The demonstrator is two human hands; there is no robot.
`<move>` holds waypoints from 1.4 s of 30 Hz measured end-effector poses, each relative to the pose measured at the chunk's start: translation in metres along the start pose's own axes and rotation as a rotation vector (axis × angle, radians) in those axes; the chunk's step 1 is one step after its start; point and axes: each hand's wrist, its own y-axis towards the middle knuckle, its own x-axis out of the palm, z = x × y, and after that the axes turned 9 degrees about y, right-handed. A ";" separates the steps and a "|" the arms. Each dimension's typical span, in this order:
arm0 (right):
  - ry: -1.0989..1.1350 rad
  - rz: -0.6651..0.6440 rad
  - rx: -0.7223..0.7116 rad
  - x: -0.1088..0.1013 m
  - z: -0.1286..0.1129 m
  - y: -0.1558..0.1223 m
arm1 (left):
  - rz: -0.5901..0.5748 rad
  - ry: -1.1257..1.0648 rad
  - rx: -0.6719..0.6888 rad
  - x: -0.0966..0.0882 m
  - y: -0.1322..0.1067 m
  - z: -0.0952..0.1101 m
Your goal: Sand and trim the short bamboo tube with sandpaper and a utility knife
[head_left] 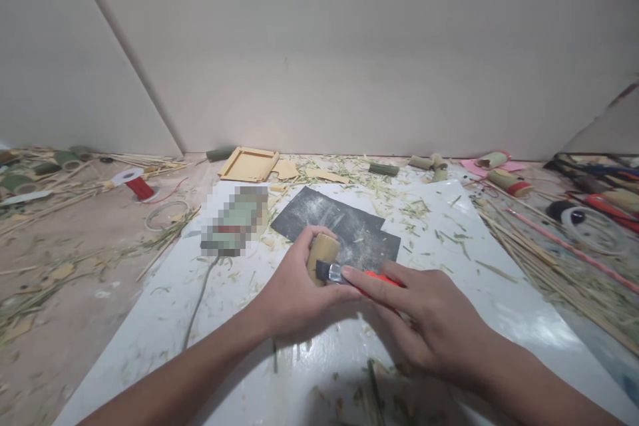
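Observation:
My left hand (294, 293) is wrapped around a short tan bamboo tube (323, 249), held just above the near edge of a dark sandpaper sheet (339, 223). My right hand (424, 316) grips an orange utility knife (372, 277), index finger laid along its top. The knife's metal blade end (329, 271) rests against the lower side of the bamboo tube. Both hands hover over a white board (499, 306) strewn with shavings.
A red thread spool (137, 185) and bamboo pieces lie at the left. A shallow tan tray (248, 164) sits by the wall. Thin bamboo sticks (544, 256), tools and a tape roll (594, 229) crowd the right. A cable (200, 293) crosses the board.

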 end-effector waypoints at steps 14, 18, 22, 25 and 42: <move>0.062 -0.045 0.002 -0.002 0.001 0.000 | -0.032 -0.120 0.024 0.002 0.002 -0.008; 0.017 0.003 -0.014 -0.002 -0.002 0.000 | -0.030 -0.098 0.076 0.000 0.002 -0.006; -0.018 0.035 -0.019 -0.003 -0.006 0.001 | 0.001 -0.077 0.078 0.000 0.001 -0.003; -0.034 0.041 -0.012 -0.004 -0.006 0.001 | 0.006 -0.107 0.053 0.001 0.001 -0.001; 0.068 0.011 0.026 -0.001 -0.004 0.003 | 0.015 -0.182 0.032 0.007 0.002 -0.009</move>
